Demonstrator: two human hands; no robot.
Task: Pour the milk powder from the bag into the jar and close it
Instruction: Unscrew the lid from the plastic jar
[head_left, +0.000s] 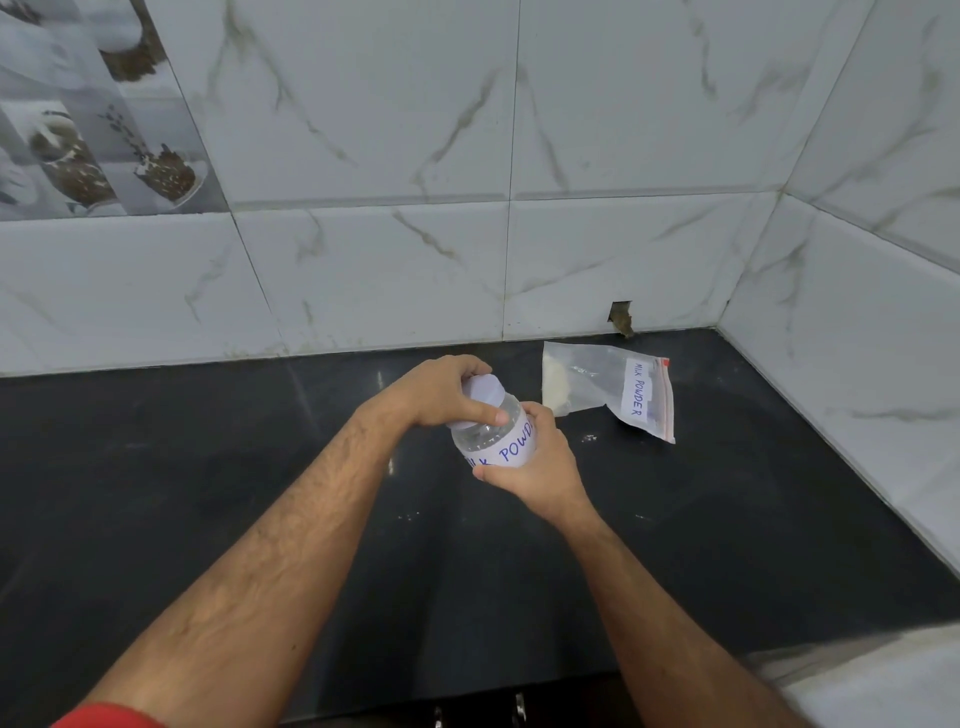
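We take the jar (492, 431) as our landmark; it is a clear plastic jar with a white paper label that reads "MILK POWDER" in blue letters, and it is tilted, with its top leaning to the left and away from us. Far to the left of the jar and above it, the wall has a decorative tile (88, 109) with pictures of glasses and brown grains. Just left of the jar comes our left hand (441, 392); its fingers are curled and pressed around the white lid (483, 388), which sits on the mouth of the jar, and the thumb lies on the jar's shoulder. On the right side of the jar, our right hand (540, 467) grips the body of the jar, with the fingers wrapped around the label and the lower part. We cannot tell if the bottom of the jar touches the black countertop (208, 467) or is lifted a little. To the right of the jar and behind it, near the wall, the zip bag (608, 389) lies flat on the countertop. It carries its own "MILK POWDER" label, and a little white powder (555, 387) is visible in its left end. Above the bag, at the foot of the marble wall (571, 156), there is a small broken hole (621, 317).
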